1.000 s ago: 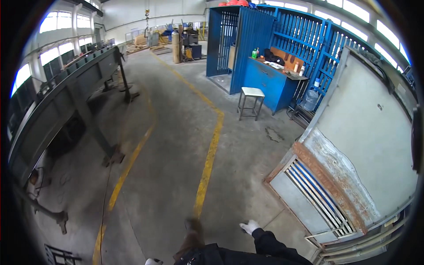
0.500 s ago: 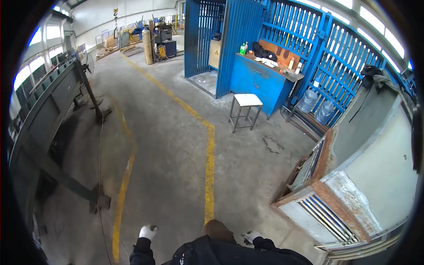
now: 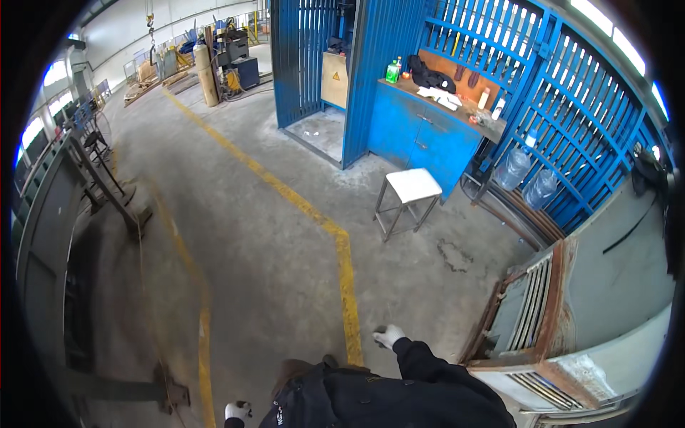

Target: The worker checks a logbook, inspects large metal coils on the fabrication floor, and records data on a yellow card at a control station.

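White gloves are covering both hands, right hand [image 3: 389,335] and left hand [image 3: 237,411], each grip holding nothing, swinging over the yellow line [image 3: 347,285]

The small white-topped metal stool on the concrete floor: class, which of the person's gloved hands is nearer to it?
Right. The right hand in a white glove is below the white-topped metal stool, close to the yellow floor line. The left hand is lower and further left.

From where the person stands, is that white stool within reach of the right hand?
Probably not. The right hand hangs by the person's side, and a wide stretch of bare concrete floor separates it from the white stool; nothing blocks the way.
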